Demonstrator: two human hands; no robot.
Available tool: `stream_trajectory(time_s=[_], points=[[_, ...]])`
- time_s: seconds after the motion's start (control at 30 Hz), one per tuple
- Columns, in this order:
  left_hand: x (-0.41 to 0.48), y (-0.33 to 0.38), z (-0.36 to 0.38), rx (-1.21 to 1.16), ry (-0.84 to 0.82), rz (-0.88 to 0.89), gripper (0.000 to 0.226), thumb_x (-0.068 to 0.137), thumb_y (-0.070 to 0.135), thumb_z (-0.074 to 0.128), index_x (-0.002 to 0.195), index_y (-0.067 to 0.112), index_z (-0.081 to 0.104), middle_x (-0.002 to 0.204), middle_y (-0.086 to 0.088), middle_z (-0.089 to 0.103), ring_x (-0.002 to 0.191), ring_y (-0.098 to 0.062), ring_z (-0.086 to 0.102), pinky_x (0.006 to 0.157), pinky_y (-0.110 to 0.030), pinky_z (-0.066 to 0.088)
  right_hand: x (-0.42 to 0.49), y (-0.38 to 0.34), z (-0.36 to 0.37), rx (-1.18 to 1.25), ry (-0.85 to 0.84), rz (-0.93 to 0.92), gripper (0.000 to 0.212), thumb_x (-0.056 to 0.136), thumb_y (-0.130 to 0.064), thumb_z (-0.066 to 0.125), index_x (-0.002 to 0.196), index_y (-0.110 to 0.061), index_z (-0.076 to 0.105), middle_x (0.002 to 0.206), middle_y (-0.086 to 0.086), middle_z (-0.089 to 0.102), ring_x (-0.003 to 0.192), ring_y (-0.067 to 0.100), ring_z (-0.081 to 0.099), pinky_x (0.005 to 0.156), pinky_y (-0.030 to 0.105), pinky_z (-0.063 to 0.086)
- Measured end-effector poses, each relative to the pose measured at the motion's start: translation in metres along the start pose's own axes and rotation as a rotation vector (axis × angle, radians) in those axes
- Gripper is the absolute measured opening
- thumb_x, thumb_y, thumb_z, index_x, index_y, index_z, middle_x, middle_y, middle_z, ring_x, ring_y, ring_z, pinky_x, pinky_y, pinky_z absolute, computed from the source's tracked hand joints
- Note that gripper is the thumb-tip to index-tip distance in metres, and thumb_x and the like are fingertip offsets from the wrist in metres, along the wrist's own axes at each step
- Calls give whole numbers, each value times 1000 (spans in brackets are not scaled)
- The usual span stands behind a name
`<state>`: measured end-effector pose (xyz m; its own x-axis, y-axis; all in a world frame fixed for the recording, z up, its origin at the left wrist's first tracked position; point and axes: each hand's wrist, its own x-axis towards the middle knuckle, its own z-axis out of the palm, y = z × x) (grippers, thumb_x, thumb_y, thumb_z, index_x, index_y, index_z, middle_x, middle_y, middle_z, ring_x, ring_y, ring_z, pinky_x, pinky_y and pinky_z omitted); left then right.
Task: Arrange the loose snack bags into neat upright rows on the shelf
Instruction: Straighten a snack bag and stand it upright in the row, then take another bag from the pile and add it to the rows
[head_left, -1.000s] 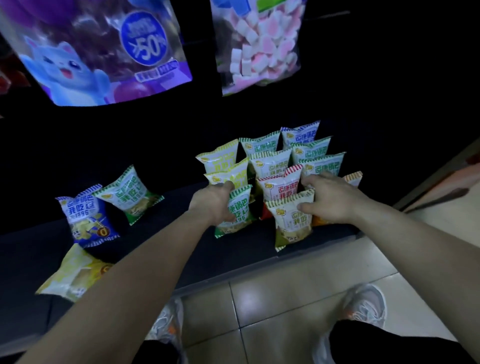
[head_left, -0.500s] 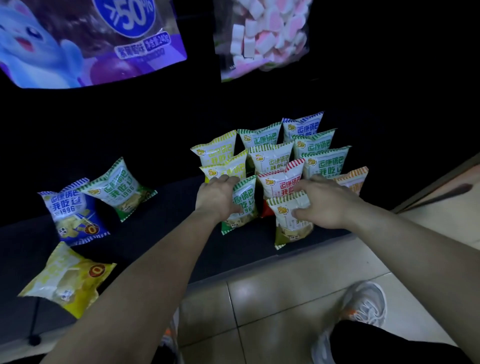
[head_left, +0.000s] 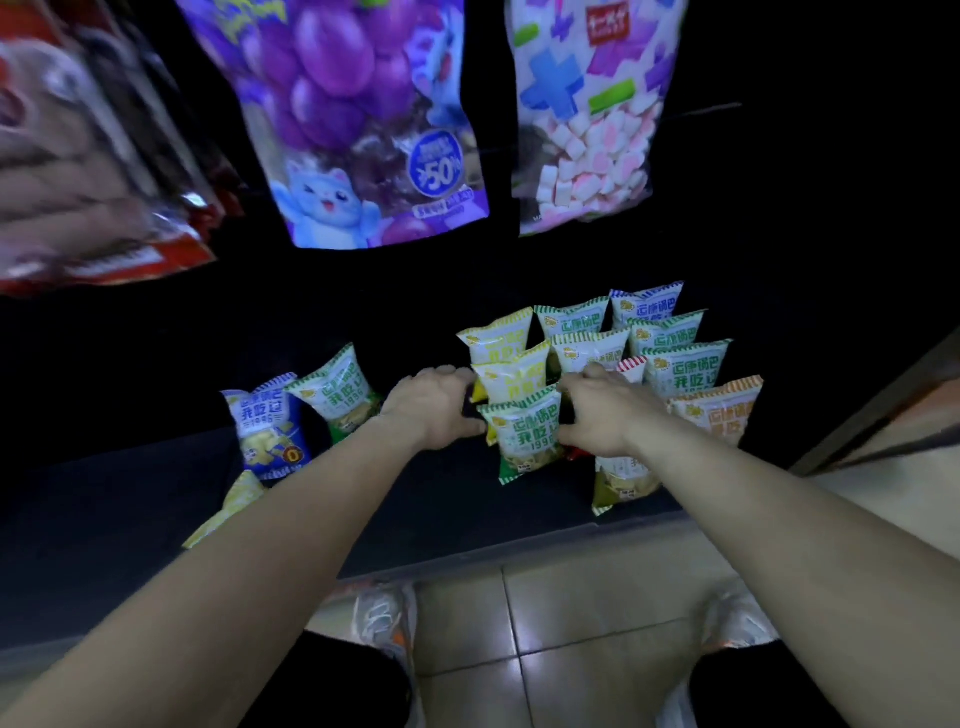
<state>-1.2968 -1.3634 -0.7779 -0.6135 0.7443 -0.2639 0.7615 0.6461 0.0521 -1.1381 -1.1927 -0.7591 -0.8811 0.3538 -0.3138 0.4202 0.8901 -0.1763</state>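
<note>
Green-striped snack bag (head_left: 527, 436) upright on dark shelf (head_left: 441, 499), your left hand (head_left: 434, 410) gripping its left edge, your right hand (head_left: 605, 415) pinching its right edge

Purple grape candy bag (head_left: 353, 119) with cartoon cat and marshmallow bag (head_left: 582, 119) hang up top, blurred red bag (head_left: 78, 171) at far left, beige tiled floor (head_left: 571, 623) below with left sneaker (head_left: 384, 618) and right sneaker (head_left: 743, 618) on it.
</note>
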Motion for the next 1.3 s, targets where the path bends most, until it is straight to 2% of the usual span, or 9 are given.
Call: stream_trajectory(time_s=[0.13,0.33,0.53,0.77,0.97,1.13,1.3], points=[[-79,-44,-16,-53,-38,-80,79,85,59,60,149,25,29,146,-4,41,128,-25,44,100,-40,42,-15,-45,-12,34,32,-92,70,87,-52,60,147,-25,36,144,7,38,129,30,42,95,44,42],[-185,-108,-27,-126,-36,-292,82,84,59,62,148,20,30,145,-7,44,128,-26,47,99,-41,43,-33,-118,-17,47,45,-188,70,86,-53,62,145,-25,38,142,5,40,129,30,42,97,45,43],[-251,-174,-23,-221,-12,-419,78,82,55,67,144,19,37,138,-7,50,123,-24,51,100,-42,43,-28,-209,19,53,-22,-283,69,87,-51,60,146,-24,36,143,6,40,128,30,43,98,48,43],[-271,-253,46,-363,-55,-477,74,83,49,68,144,19,37,138,-6,49,123,-22,49,99,-38,42,39,-302,119,90,-225,-271,72,88,-57,58,146,-20,35,144,7,41,127,31,46,96,47,43],[-250,-287,87,-480,-64,-488,78,82,49,69,145,17,36,137,-7,50,123,-22,49,100,-33,41,113,-360,195,228,-308,-161,81,85,-61,60,145,-13,37,147,14,40,132,35,42,102,48,41],[-246,-297,105,-502,-102,-517,79,81,52,67,145,20,35,138,-4,47,124,-21,47,101,-35,40,146,-385,237,221,-407,-105,101,68,-71,69,142,-11,36,143,14,46,129,34,47,101,48,42],[-241,-306,106,-501,-115,-557,72,81,51,67,141,24,39,134,-3,50,122,-21,48,100,-37,42,152,-384,247,302,-436,-129,96,54,-68,81,126,-14,49,130,7,57,116,27,57,92,42,49]])
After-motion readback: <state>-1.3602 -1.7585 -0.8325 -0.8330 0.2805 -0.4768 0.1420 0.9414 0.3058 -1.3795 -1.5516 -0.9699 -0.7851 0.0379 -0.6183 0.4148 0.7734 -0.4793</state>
